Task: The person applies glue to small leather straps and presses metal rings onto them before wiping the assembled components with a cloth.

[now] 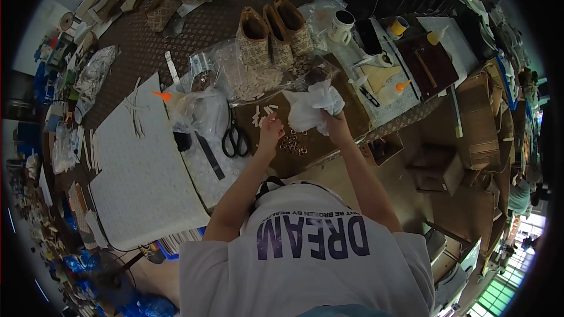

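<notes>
My right hand (336, 126) is closed on a crumpled white bag or cloth (314, 104) above the brown board (346, 91). My left hand (271, 131) is over the board's left part, its fingers bent beside several small white strips (258, 116); whether it pinches one is too small to tell. Just right of that hand lies a pile of small metal rings (293, 144). Behind both hands, a clear plastic bag (255, 82) holds many small pale pieces. Black-handled scissors (236, 141) lie left of my left hand.
Patterned shoe-like pieces (254, 32) stand behind the plastic bag. A white mug (341, 26), a hammer (425, 69) and an orange-tipped bottle (392, 91) are at the right. A large white sheet (141, 176) covers the left side. Cardboard boxes (476, 111) stand far right.
</notes>
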The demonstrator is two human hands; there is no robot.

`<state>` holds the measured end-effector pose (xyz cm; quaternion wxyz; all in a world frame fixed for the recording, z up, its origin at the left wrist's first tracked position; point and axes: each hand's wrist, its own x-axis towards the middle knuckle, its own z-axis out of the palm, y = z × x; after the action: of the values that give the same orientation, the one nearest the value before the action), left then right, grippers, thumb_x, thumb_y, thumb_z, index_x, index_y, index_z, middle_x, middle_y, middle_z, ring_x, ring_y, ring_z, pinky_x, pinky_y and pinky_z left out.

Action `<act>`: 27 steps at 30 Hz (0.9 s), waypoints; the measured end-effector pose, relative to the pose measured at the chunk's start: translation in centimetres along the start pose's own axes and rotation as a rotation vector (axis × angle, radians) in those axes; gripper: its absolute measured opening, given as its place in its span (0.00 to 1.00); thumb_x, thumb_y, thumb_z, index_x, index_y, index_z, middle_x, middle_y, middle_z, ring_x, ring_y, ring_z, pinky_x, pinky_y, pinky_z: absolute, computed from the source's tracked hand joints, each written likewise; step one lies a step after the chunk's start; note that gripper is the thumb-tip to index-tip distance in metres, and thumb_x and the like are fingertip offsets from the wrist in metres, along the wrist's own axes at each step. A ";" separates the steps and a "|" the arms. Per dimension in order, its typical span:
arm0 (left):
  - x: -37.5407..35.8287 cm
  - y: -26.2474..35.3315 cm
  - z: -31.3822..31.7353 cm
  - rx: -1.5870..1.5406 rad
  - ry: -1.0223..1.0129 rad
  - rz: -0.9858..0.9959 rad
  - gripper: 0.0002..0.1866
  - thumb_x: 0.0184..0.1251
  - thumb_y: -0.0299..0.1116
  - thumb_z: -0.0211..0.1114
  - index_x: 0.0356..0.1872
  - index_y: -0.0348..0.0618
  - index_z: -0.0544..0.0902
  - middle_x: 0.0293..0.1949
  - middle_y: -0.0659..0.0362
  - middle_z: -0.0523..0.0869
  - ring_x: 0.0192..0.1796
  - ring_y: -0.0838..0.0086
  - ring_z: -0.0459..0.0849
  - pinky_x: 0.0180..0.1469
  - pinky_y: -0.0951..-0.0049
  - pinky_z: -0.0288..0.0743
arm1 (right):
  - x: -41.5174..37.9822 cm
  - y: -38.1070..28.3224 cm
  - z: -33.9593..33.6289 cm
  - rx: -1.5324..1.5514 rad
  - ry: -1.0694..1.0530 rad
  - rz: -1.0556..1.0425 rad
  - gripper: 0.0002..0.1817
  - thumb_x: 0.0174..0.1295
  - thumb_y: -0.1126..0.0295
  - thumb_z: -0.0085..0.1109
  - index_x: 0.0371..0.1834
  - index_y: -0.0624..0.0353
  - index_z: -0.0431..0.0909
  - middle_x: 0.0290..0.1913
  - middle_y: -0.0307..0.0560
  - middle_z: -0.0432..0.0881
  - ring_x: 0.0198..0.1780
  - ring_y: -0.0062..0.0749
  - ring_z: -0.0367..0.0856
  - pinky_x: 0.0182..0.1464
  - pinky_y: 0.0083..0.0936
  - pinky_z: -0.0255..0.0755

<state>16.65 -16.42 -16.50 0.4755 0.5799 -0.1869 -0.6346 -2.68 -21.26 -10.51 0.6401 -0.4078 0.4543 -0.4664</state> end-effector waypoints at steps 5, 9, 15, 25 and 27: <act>-4.0 4.0 5.0 -0.096 -0.277 0.174 0.20 0.69 0.35 0.56 0.60 0.45 0.67 0.48 0.60 0.78 0.41 0.73 0.79 0.38 0.72 0.75 | -0.5 0.6 1.3 0.154 -0.027 0.026 0.16 0.66 0.67 0.55 0.54 0.60 0.72 0.46 0.37 0.78 0.48 0.22 0.74 0.49 0.23 0.69; -1.6 0.5 5.2 0.291 -0.220 0.391 0.18 0.65 0.28 0.57 0.55 0.41 0.70 0.34 0.57 0.83 0.32 0.66 0.82 0.35 0.67 0.75 | -2.2 -1.9 3.1 -0.033 -0.079 -0.047 0.19 0.62 0.65 0.61 0.53 0.60 0.71 0.44 0.37 0.78 0.46 0.23 0.76 0.45 0.24 0.71; -3.0 1.5 5.8 0.745 -0.128 0.676 0.16 0.61 0.21 0.56 0.51 0.37 0.70 0.32 0.54 0.81 0.34 0.67 0.81 0.38 0.70 0.74 | -1.3 -2.3 2.3 0.362 0.189 0.073 0.12 0.63 0.65 0.59 0.45 0.56 0.72 0.34 0.37 0.77 0.35 0.25 0.77 0.36 0.27 0.72; -6.9 1.7 8.0 0.200 -0.438 0.104 0.16 0.66 0.24 0.51 0.55 0.42 0.68 0.43 0.59 0.77 0.43 0.75 0.77 0.49 0.74 0.73 | -2.1 -3.2 0.5 0.524 0.469 0.136 0.13 0.66 0.61 0.52 0.29 0.53 0.61 0.19 0.32 0.60 0.22 0.22 0.57 0.28 0.23 0.54; -6.7 1.2 7.9 0.211 -0.398 0.135 0.17 0.66 0.24 0.51 0.57 0.41 0.66 0.44 0.59 0.76 0.43 0.76 0.77 0.47 0.73 0.74 | -3.1 -1.3 -0.9 0.137 0.177 -0.029 0.14 0.62 0.57 0.58 0.34 0.55 0.67 0.26 0.37 0.68 0.29 0.24 0.67 0.35 0.26 0.62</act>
<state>9.07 -13.97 -9.77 0.4074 0.4762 -0.3805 -0.6800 -4.28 -18.69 -8.90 0.6171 -0.3269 0.4702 -0.5397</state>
